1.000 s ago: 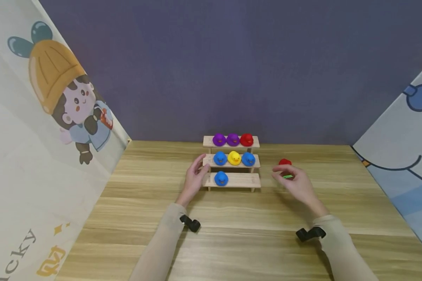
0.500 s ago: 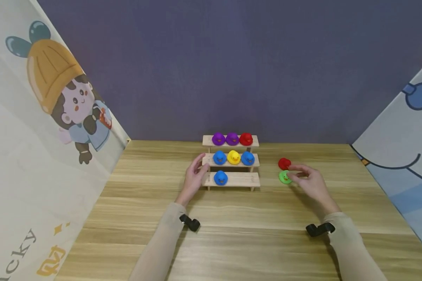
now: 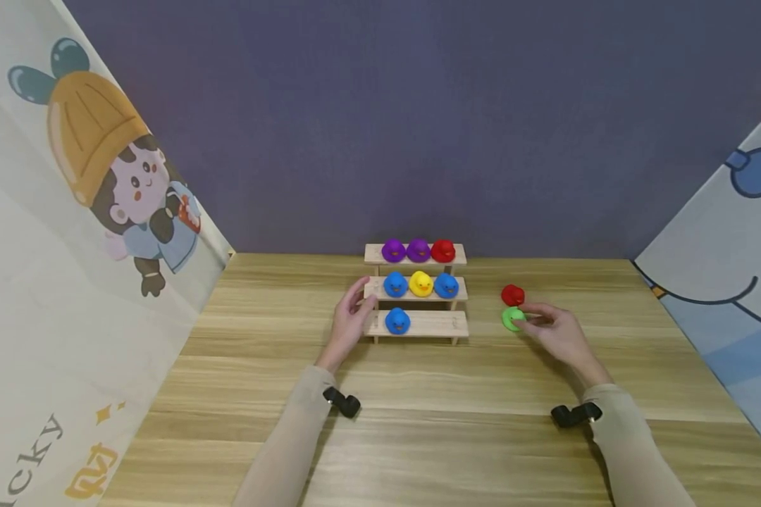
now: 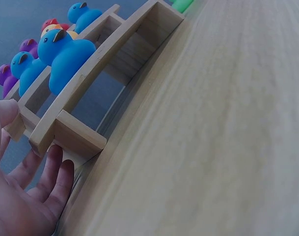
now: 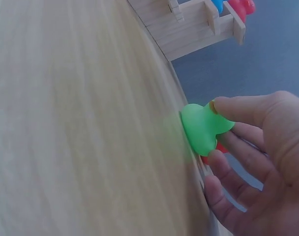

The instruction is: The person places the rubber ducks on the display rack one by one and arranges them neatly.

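A three-tier wooden stand (image 3: 434, 323) bears several rubber ducks. Its bottom tier holds one blue duck (image 3: 397, 321); a yellow duck (image 3: 421, 284) sits between two blue ones on the middle tier. Two purple ducks and a red duck (image 3: 443, 251) line the top. My left hand (image 3: 350, 320) rests at the stand's left end, fingers loosely bent around its side in the left wrist view. On the table to the right, my right hand (image 3: 561, 338) pinches a green rubber duck (image 5: 201, 125) between thumb and fingers. Its base appears to touch the table.
Another red duck (image 3: 513, 295) sits on the table just behind the green one. A dark wall panel (image 3: 418, 127) rises behind the wooden table (image 3: 431, 436). Printed panels stand at the left and right.
My right hand first moved right, uncovering the red and green ducks, then closed in on the green duck. The left hand has stayed by the stand.
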